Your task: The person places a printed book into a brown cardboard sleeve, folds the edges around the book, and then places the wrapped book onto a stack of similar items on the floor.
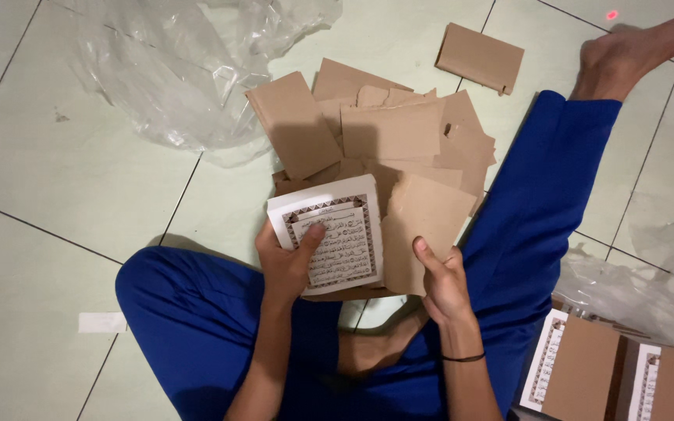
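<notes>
My left hand (pixel 289 261) grips a thick white block of printed pages (pixel 331 231), thumb pressed on its bordered top page. My right hand (pixel 440 279) holds the lower edge of a brown cardboard sheet (pixel 423 234) that lies against the block's right side. Both sit just above my crossed legs in blue trousers (pixel 196 312). A loose heap of brown cardboard sheets (pixel 384 129) lies on the tiled floor right behind the block.
Crumpled clear plastic (pixel 189 70) lies at the upper left, more clear plastic (pixel 641 288) at the right. One cardboard piece (pixel 480 57) rests apart at the top. Finished covered page blocks (pixel 587 374) sit at the lower right. My bare foot (pixel 618 62) reaches the top right.
</notes>
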